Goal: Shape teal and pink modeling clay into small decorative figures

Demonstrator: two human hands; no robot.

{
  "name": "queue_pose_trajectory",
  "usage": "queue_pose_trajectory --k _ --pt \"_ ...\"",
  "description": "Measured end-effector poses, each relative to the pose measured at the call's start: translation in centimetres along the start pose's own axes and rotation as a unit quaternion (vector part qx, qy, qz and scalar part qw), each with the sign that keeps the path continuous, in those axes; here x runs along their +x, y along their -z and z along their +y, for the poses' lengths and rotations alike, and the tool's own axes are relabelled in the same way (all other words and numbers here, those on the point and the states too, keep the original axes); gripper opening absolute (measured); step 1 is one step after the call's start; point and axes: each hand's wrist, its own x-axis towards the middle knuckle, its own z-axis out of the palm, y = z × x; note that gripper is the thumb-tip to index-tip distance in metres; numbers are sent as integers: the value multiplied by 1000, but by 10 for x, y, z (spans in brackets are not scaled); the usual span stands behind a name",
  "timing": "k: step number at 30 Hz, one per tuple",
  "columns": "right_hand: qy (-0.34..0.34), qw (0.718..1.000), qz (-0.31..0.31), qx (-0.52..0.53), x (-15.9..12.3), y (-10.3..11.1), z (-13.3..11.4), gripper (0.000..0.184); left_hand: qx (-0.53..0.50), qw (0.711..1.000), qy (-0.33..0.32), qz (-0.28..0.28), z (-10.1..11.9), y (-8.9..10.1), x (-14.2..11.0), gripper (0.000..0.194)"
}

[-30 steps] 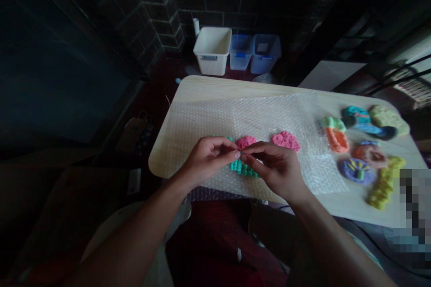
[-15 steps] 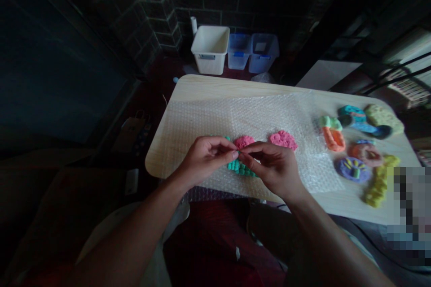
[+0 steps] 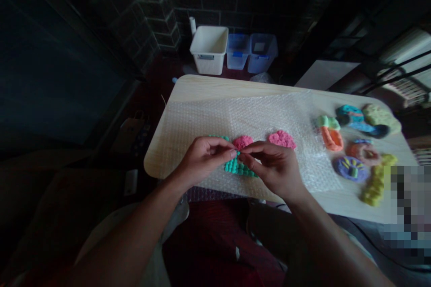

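My left hand [image 3: 210,156] and my right hand [image 3: 274,163] meet fingertip to fingertip above the table. Both are closed in a pinch on a tiny piece of green modelling clay [image 3: 239,153], mostly hidden by the fingers. Below and behind them lies a green clay shape [image 3: 240,169] built from small lumps, partly covered by my hands. A pink clay lump [image 3: 243,142] shows just beyond the fingertips. Another pink clay lump [image 3: 282,139] rests to the right, past my right hand. These pieces lie on a sheet of bubble wrap [image 3: 202,119].
The wooden table [image 3: 198,84] carries several clay pieces at its right: an orange and green one [image 3: 332,136], a blue one [image 3: 352,114], a purple disc [image 3: 352,169] and a yellow strip [image 3: 377,184]. A white bin [image 3: 210,60] and two clear blue boxes [image 3: 238,54] stand beyond.
Both hands keep their pinch in almost the same place. The whole view has shifted slightly, and a little more of the green clay shape shows beneath the fingers.
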Motion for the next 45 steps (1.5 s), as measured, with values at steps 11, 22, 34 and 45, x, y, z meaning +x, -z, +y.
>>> queue_pose_trajectory --k 11,22,34,45 --pt "26 999 -15 -16 -1 -1 2 5 2 1000 14 -2 1 0 0 17" --pt "41 994 -40 -92 -3 3 0 8 12 1000 26 -11 2 0 0 18" --pt "-17 1000 -10 10 -1 0 4 9 -6 1000 8 -1 -1 -2 1 15" --pt "-20 996 -10 85 0 -4 10 9 17 999 25 24 3 -2 0 15"
